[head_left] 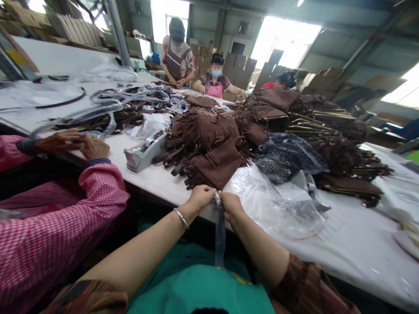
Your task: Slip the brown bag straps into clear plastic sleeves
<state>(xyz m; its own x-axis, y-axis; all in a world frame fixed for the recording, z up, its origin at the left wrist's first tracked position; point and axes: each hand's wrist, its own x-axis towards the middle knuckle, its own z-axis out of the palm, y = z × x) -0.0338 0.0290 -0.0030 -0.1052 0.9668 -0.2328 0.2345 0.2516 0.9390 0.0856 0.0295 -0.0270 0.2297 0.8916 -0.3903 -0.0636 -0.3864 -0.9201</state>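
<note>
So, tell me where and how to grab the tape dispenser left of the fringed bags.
Grip the tape dispenser by its blocky near end, probably with the left hand, coming from the table's near edge, thumb and fingers across its narrow body. That end sits uncovered, while brown straps lie close to its right side.

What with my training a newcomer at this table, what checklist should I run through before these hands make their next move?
1. Left hand on the clear plastic strip: ok, pinching its top end.
2. Right hand on it too: ok, close beside the left.
3. Strip's lower end unsnagged: cannot tell, it meets the green apron in this view.
4. Strip's top end open: cannot tell, the hands hide it.
5. Bare tabletop straight ahead: not ok, a brown fringed bag lies there.
6. Co-worker's nearer hand well apart: ok, it is off to the left.
</note>
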